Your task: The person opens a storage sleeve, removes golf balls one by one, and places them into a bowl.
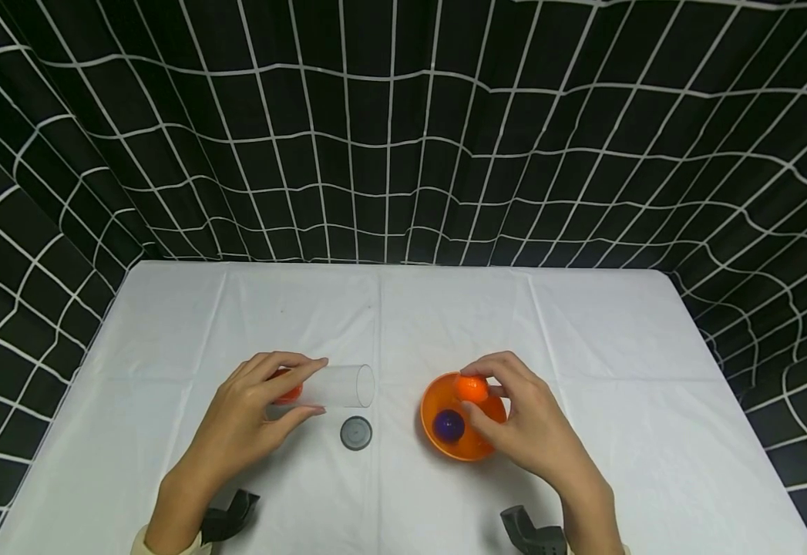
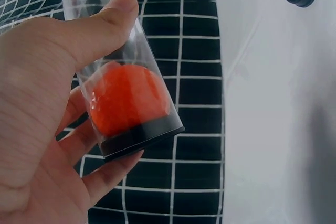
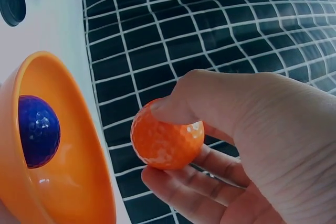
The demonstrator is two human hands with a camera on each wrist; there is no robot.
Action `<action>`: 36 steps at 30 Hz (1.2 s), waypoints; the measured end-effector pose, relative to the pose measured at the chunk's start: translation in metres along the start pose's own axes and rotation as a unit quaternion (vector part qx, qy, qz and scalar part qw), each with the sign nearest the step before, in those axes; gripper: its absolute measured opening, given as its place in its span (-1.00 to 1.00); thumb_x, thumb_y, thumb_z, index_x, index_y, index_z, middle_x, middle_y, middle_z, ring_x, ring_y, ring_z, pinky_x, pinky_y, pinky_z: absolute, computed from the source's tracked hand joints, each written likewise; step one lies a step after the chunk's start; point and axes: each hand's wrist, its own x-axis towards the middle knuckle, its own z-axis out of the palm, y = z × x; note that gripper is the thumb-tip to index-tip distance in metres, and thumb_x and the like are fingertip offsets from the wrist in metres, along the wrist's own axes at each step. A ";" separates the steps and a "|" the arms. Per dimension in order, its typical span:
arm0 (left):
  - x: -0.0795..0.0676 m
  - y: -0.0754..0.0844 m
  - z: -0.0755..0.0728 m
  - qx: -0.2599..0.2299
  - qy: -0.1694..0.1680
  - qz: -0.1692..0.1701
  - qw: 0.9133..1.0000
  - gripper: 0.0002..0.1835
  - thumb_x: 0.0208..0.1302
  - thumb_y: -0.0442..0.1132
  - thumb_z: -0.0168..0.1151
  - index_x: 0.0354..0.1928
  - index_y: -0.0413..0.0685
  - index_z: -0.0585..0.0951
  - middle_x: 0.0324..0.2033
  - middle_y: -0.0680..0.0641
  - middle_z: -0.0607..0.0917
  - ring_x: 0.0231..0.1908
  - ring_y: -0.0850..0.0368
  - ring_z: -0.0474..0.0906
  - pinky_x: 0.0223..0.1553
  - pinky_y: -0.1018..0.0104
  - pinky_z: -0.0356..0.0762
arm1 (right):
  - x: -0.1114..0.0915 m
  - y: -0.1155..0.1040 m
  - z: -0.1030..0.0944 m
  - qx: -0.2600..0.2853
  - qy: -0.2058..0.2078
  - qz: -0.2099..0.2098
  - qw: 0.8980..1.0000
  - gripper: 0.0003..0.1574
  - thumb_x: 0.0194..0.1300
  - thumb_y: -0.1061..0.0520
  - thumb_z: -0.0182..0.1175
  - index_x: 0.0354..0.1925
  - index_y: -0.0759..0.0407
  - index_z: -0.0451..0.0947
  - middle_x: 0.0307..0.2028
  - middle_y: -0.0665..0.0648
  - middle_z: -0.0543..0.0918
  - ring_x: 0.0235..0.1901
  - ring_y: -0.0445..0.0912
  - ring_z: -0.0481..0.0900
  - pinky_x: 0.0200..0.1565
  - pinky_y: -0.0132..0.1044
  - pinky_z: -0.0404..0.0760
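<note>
My left hand grips a clear plastic tube lying sideways, its open mouth pointing right in the head view. Inside, against the black end cap, sits an orange-red ball. My right hand pinches an orange golf ball between thumb and fingers, over the orange bowl in the head view. A dark blue-purple ball rests in that bowl. On the cloth between the hands lies a round grey cap, just below the tube's mouth.
A white cloth with fold creases covers the table. Black curtains with a white grid stand behind it and at both sides. Dark wrist mounts show beside both wrists.
</note>
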 end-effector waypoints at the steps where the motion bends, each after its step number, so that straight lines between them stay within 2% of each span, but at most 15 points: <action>1: 0.000 0.000 0.000 -0.001 0.000 0.000 1.000 -0.36 0.01 -0.02 0.60 0.22 0.33 0.64 0.04 0.15 0.68 0.04 0.22 0.56 0.00 0.22 0.52 | 0.000 0.001 0.000 -0.001 -0.003 0.002 1.000 -0.48 0.08 0.29 0.47 -0.02 -0.09 0.58 -0.02 -0.12 0.61 -0.02 -0.20 0.63 0.02 -0.11 0.75; 8: -0.001 0.000 0.000 -0.001 0.001 0.001 1.000 -0.35 0.00 -0.02 0.60 0.22 0.32 0.64 0.04 0.15 0.68 0.04 0.21 0.57 0.01 0.21 0.52 | -0.002 0.003 -0.003 -0.017 -0.022 0.020 0.999 -0.50 0.09 0.27 0.44 -0.02 -0.07 0.57 -0.03 -0.09 0.61 -0.04 -0.18 0.63 0.03 -0.06 0.73; 17: -0.001 0.001 0.001 0.000 -0.001 0.000 1.000 -0.36 0.02 0.00 0.59 0.22 0.35 0.64 0.04 0.16 0.68 0.04 0.21 0.58 0.01 0.19 0.53 | -0.002 0.001 -0.003 -0.042 -0.046 0.033 0.998 -0.53 0.08 0.25 0.45 -0.03 -0.04 0.60 -0.04 -0.07 0.62 -0.11 -0.19 0.60 0.00 -0.14 0.71; 23: 0.001 0.002 0.001 -0.002 -0.003 0.004 1.000 -0.37 0.03 0.00 0.58 0.22 0.36 0.64 0.04 0.17 0.69 0.05 0.20 0.58 0.02 0.17 0.54 | -0.003 -0.001 -0.004 -0.050 -0.059 0.040 0.996 -0.55 0.11 0.25 0.43 -0.02 -0.02 0.61 -0.02 -0.06 0.62 -0.03 -0.10 0.64 0.11 -0.04 0.69; 28: 0.002 0.003 0.002 -0.001 -0.004 0.007 1.000 -0.38 0.04 0.01 0.57 0.22 0.35 0.64 0.04 0.17 0.69 0.05 0.20 0.58 0.02 0.17 0.54 | -0.003 -0.001 -0.007 -0.057 -0.048 0.035 0.997 -0.57 0.18 0.22 0.39 0.02 -0.05 0.60 0.04 -0.05 0.63 0.10 -0.04 0.64 0.22 0.05 0.61; 36: 0.000 0.003 0.001 -0.001 -0.004 0.007 1.000 -0.37 0.02 0.03 0.58 0.21 0.33 0.65 0.04 0.18 0.69 0.02 0.21 0.58 -0.03 0.19 0.55 | -0.002 -0.001 -0.004 -0.038 -0.032 0.021 0.999 -0.60 0.22 0.19 0.41 0.02 -0.07 0.62 0.01 -0.04 0.68 0.07 -0.09 0.65 0.21 0.00 0.62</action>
